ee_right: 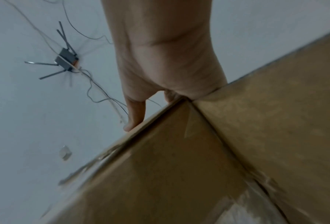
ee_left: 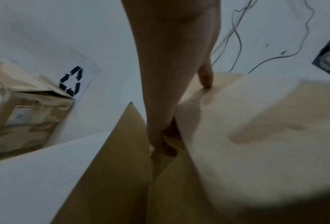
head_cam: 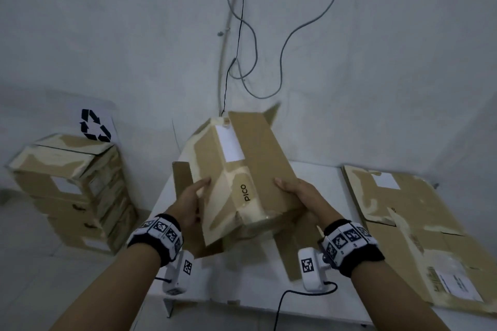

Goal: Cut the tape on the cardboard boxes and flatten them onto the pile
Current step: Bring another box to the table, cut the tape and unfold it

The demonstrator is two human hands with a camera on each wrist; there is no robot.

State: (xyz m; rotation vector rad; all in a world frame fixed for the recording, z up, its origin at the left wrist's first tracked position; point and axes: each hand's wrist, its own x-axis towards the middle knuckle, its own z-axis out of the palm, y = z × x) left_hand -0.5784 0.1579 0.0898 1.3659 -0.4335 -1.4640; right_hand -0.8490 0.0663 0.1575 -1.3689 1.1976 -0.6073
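- Stack of boxes stood at your left by the wall, tape apparently uncut; most of the task looked undone.
- Flattened pile lay on the table at your right, some boxes done.
- Box in hand was held tilted above the table, flaps open, not yet collapsed.
- Left hand gripped a side flap, fingers curled round its edge.
- Right hand clamped the long flap, thumb on top.
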